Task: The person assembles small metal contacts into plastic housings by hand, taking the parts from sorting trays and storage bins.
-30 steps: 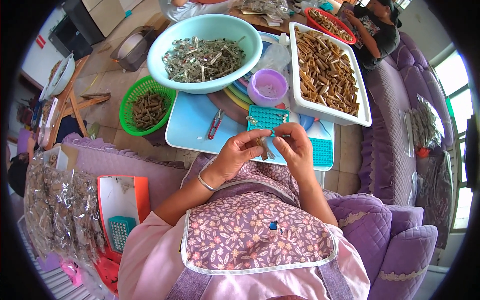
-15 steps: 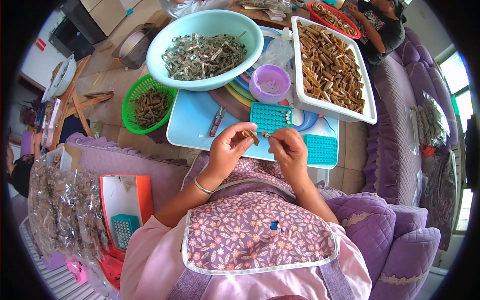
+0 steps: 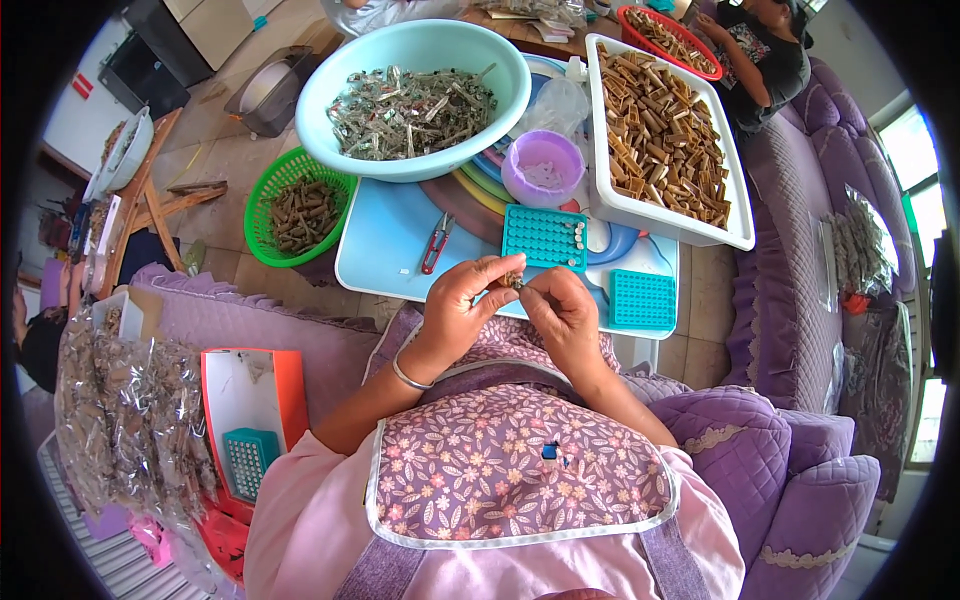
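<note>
Brown piece point(image 3: 514, 281), small and partly covered, sits between the two hands above the near edge of the desk point(image 3: 375, 240). Thumb and forefinger of the left hand point(image 3: 462, 302) are clamped on it; the right hand point(image 3: 562, 306) meets it from the other side, its fingers drawn in close, though I cannot tell whether they grip anything, as the tips are hidden.

A slip looks the likeliest trouble: the pinch takes in little surface, so an uneven push from the right could twist the piece out and drop it onto the floral apron point(image 3: 520, 450). Squeezing too hard might crack it, if its wall is as thin as it seems.

Both hands are near the teal well tray point(image 3: 540, 238); a knuckle dipping forward could jog it and upset the small white bits point(image 3: 578, 240) at its right end. To the left, red-handled snips point(image 3: 436, 247) and a loose white chip point(image 3: 404, 271) lie unsecured; a careless sideways sweep of the left hand could nudge the snips, or send the chip over the edge
</note>
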`<state>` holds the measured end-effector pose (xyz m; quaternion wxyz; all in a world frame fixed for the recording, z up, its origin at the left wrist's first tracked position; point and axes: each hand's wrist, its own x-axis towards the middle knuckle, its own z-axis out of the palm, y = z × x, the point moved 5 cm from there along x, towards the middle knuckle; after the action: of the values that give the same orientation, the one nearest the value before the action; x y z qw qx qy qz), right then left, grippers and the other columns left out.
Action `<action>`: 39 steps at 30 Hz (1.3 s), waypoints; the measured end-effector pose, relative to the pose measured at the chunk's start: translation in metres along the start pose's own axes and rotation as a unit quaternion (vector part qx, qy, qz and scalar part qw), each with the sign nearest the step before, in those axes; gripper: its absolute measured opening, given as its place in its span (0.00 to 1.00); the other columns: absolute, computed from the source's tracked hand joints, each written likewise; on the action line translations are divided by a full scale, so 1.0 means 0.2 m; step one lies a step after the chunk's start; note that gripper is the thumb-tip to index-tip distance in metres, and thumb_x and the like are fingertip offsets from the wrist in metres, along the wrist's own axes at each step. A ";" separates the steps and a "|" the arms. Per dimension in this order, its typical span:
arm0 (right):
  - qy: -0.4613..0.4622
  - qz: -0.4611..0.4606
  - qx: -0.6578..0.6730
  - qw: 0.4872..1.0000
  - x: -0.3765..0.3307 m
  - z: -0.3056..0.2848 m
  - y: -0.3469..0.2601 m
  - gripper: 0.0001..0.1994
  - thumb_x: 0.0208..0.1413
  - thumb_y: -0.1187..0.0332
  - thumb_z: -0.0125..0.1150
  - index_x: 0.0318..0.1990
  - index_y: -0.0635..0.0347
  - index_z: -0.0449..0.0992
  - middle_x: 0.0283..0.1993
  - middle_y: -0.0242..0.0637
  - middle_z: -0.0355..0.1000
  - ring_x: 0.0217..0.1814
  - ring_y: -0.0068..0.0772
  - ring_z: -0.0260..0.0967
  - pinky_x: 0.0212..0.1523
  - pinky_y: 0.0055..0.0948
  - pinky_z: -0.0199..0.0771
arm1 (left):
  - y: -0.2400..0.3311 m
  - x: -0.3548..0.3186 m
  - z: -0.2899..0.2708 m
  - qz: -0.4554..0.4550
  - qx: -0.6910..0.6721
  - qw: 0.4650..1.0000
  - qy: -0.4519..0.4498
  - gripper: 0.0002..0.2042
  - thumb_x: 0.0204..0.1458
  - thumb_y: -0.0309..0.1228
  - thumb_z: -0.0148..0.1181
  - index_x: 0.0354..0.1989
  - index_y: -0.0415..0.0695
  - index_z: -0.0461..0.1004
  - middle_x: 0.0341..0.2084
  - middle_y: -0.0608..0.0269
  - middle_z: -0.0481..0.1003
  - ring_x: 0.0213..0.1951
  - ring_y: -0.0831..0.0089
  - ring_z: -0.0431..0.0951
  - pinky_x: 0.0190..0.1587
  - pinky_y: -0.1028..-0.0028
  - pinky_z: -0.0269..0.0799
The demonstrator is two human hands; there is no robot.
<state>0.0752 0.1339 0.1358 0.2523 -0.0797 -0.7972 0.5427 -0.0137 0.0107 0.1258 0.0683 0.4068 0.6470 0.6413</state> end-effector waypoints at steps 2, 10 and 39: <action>-0.007 -0.014 -0.012 1.000 0.00 0.00 0.00 0.03 0.50 0.76 0.62 0.29 0.63 0.73 0.25 0.35 0.64 0.26 0.30 0.61 0.27 0.28 0.61 | 0.02 0.00 0.00 0.008 0.013 1.000 -0.002 0.19 0.48 0.23 0.64 0.51 0.43 0.75 0.39 0.57 0.78 0.39 0.69 0.79 0.42 0.74 0.75; -0.136 0.025 -0.055 0.989 0.02 -0.01 0.01 0.02 0.49 0.75 0.59 0.29 0.64 0.73 0.28 0.41 0.68 0.33 0.41 0.67 0.33 0.34 0.68 | 0.01 0.00 0.00 0.027 0.059 0.995 -0.070 0.19 0.48 0.24 0.64 0.51 0.43 0.75 0.39 0.56 0.79 0.38 0.65 0.79 0.41 0.72 0.75; -0.143 -0.007 -0.023 0.989 -0.01 -0.05 0.02 0.04 0.50 0.74 0.61 0.32 0.62 0.74 0.30 0.38 0.68 0.32 0.36 0.68 0.34 0.34 0.68 | -0.03 -0.01 0.05 -0.095 -0.041 0.990 -0.096 0.13 0.51 0.22 0.62 0.45 0.39 0.76 0.37 0.62 0.78 0.39 0.75 0.78 0.42 0.76 0.75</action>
<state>0.0803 0.1431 0.1340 0.1374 -0.0018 -0.8379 0.5282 -0.0088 0.0170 0.1185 0.2076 0.3999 0.6467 0.6154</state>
